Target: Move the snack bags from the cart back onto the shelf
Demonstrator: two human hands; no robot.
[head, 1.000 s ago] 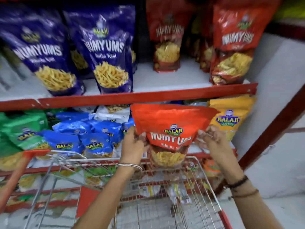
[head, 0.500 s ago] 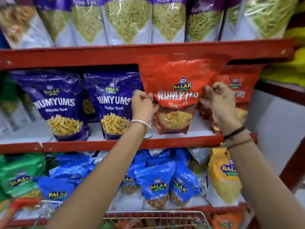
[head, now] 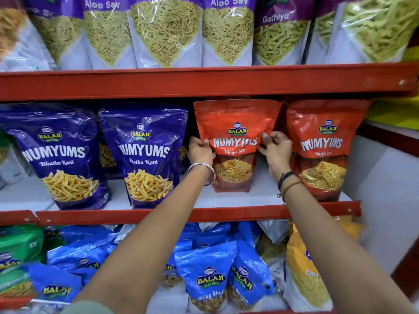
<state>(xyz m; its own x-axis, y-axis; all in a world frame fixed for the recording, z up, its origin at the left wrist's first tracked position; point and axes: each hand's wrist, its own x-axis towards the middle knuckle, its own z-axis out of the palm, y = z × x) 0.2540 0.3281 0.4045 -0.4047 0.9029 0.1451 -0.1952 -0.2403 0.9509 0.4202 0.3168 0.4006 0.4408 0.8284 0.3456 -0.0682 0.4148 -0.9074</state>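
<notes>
An orange Numyums Bhujia Sev bag stands upright on the white middle shelf, well back from the red front rail. My left hand pinches its left edge and my right hand pinches its right edge. A second orange bag of the same kind stands just to its right. The cart is out of view.
Two purple Numyums bags stand left of the held bag. Above, a red rail carries Aloo Sev and Gathiya bags. Below lie several blue Balaji bags, green ones at left, a yellow bag at right. A white wall closes the right side.
Both hands lifted the orange bag from over the cart up to the middle shelf and pushed it back to stand beside the other orange bag. The view tilted upward, so the cart left the frame.
</notes>
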